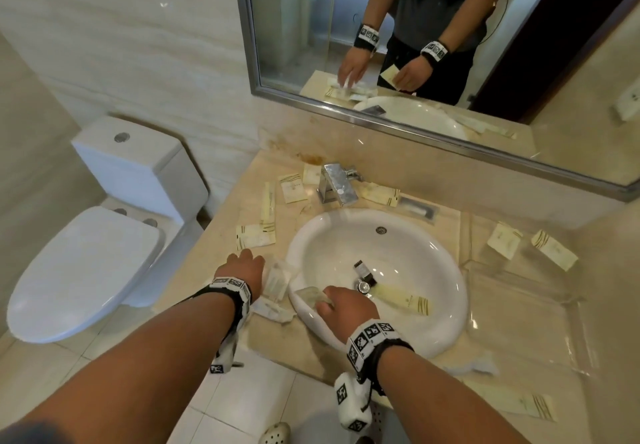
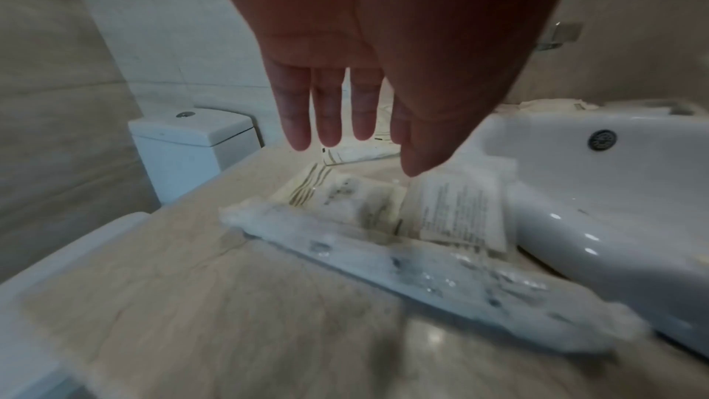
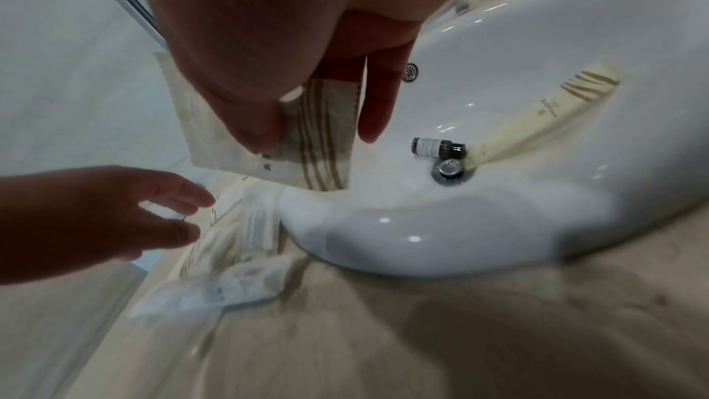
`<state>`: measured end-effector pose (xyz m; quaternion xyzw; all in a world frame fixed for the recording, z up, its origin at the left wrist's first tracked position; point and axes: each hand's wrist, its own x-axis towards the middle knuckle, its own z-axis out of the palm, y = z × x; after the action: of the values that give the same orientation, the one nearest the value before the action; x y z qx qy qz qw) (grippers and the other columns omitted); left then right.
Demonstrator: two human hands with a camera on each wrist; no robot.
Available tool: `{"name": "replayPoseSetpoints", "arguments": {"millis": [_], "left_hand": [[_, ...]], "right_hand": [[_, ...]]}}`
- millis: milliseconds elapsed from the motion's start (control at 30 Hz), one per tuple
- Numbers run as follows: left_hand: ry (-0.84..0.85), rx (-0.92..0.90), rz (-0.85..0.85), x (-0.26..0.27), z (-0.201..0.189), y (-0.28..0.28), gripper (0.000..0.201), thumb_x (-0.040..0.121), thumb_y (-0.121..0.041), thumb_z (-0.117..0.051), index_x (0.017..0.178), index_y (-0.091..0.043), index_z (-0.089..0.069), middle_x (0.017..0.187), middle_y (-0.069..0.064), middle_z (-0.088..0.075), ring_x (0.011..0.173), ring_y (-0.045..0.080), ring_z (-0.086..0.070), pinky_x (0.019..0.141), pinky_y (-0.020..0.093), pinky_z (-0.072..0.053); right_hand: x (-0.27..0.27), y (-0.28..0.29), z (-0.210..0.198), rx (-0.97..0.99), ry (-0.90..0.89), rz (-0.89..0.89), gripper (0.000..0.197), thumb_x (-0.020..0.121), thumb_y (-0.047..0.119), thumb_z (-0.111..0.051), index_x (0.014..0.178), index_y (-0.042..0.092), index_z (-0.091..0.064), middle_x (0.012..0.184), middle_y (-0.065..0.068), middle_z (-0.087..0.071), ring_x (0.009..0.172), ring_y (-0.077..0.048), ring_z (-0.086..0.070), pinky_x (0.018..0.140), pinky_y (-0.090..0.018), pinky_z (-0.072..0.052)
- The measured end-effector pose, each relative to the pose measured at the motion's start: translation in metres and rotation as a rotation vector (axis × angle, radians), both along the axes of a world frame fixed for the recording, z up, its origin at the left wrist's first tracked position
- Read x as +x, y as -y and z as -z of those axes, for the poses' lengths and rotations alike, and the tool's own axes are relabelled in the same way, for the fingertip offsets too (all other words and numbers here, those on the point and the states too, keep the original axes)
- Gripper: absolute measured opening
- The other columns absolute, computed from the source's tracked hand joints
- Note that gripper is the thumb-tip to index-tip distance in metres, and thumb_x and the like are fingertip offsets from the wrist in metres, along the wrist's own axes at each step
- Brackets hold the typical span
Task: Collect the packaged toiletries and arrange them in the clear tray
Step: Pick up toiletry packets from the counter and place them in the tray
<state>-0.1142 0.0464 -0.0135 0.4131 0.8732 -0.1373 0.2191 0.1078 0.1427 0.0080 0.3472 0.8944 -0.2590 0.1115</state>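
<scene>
My right hand [image 1: 323, 301] [image 3: 307, 138] hovers over the near rim of the white sink [image 1: 433, 336] and pinches a cream packet with gold stripes [image 1: 310, 294] [image 3: 268, 160] between thumb and fingers. To the left of the sink, my left hand [image 1: 251, 260] [image 2: 345, 147] hangs with straight fingers just above a cluster of packets [image 1: 277, 281] [image 2: 345, 202], holding nothing. A long clear-wrapped packet [image 2: 422, 272] lies nearest my wrist. In the basin rest a long cream packet [image 1: 401, 300] [image 3: 537, 120] and a small dark bottle [image 1: 363, 269] [image 3: 437, 147]. The clear tray [image 1: 530, 326] stands right of the sink.
More packets lie on the counter around the faucet [image 1: 337, 184]: [image 1: 292, 187], [image 1: 254, 236], [image 1: 379, 193]. Two packets [image 1: 504, 244], [image 1: 554, 249] sit at the tray's far side, and another packet [image 1: 516, 400] lies near the front edge. A toilet [image 1: 90, 263] stands left.
</scene>
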Motion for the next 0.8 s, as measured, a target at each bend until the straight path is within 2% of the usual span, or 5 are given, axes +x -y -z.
{"name": "replayPoseSetpoints", "arguments": {"millis": [267,467,533,633,800], "left_hand": [[0.073,-0.084,-0.128,-0.033,0.022,-0.016,0.057,0.08,-0.019,-0.058,0.133,-0.027,-0.039,0.13,0.008,-0.036,0.119,0.04,-0.044,0.099,0.052,-0.042],[0.108,-0.064,-0.136,-0.038,0.037,-0.018,0.061,0.079,-0.018,-0.062,0.134,-0.026,-0.037,0.134,0.01,-0.03,0.119,0.042,-0.043,0.095,0.052,-0.046],[0.094,-0.053,-0.127,-0.04,0.039,-0.022,0.058,0.079,-0.019,-0.063,0.132,-0.023,-0.039,0.128,0.011,-0.032,0.117,0.039,-0.043,0.093,0.048,-0.048],[0.065,-0.05,-0.079,-0.044,0.036,-0.028,0.05,0.083,-0.019,-0.057,0.131,-0.017,-0.043,0.122,0.013,-0.041,0.116,0.036,-0.047,0.095,0.044,-0.048],[0.068,0.027,0.006,-0.043,0.016,-0.037,0.038,0.089,-0.015,-0.05,0.127,-0.014,-0.049,0.12,0.015,-0.057,0.107,0.034,-0.059,0.089,0.04,-0.052]], "right_hand": [[-0.044,-0.029,-0.007,-0.047,-0.004,0.033,0.025,0.095,0.038,-0.042,0.087,0.018,-0.055,0.085,-0.004,-0.064,0.079,-0.025,-0.057,0.068,-0.034,-0.042],[-0.053,-0.02,-0.007,-0.092,0.0,0.05,0.025,0.095,0.039,-0.043,0.085,0.02,-0.056,0.085,-0.003,-0.065,0.083,-0.026,-0.061,0.077,-0.037,-0.051],[-0.051,-0.015,-0.004,-0.079,-0.001,0.045,0.027,0.094,0.039,-0.043,0.076,0.02,-0.049,0.077,0.0,-0.06,0.078,-0.025,-0.06,0.071,-0.035,-0.048],[-0.048,-0.013,-0.001,-0.058,0.005,0.037,0.028,0.096,0.036,-0.043,0.076,0.017,-0.047,0.079,-0.004,-0.059,0.077,-0.026,-0.058,0.066,-0.034,-0.042],[-0.025,-0.014,-0.006,-0.064,-0.042,0.089,0.03,0.097,0.035,-0.045,0.072,0.019,-0.041,0.08,-0.002,-0.054,0.08,-0.026,-0.055,0.069,-0.036,-0.043]]}}
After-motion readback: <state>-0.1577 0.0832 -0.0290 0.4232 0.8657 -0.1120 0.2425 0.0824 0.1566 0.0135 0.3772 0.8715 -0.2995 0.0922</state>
